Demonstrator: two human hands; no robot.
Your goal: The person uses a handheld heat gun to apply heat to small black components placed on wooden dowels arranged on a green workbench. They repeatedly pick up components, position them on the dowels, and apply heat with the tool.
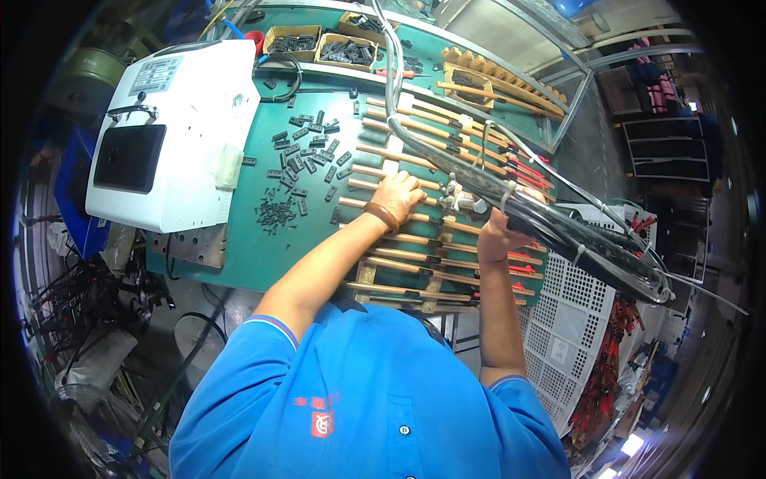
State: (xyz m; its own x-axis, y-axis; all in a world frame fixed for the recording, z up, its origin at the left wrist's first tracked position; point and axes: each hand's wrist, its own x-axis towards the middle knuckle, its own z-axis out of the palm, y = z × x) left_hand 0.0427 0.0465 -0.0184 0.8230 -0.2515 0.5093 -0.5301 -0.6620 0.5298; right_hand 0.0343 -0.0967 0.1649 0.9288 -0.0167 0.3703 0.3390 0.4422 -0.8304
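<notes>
Shirt [375, 391], blue with a red badge on the chest, is closest, on the near side of a row of brown rods [405, 239] that lie side by side across the green bench [247, 257]. The hands are both at these rods. The left hand [400, 194] rests palm down on their left half, fingers bent, though I cannot tell whether it closes round one; a brown band [381, 214] circles its wrist. The right hand [499, 235] is over their right half, partly covered by a black cable bundle [550, 214], so its grip cannot be told. Between the two, above the middle of the rods, is a metal fitting [455, 199]. Right of the rods leans a white perforated crate [570, 291]. Left of them are a heap of small dark pieces [275, 212] and, a little farther off, scattered black blocks [309, 152]; well left stands a white machine [203, 120]. Beyond the rods are cardboard boxes [292, 57] of black parts and a notched wooden rack [503, 76]
</notes>
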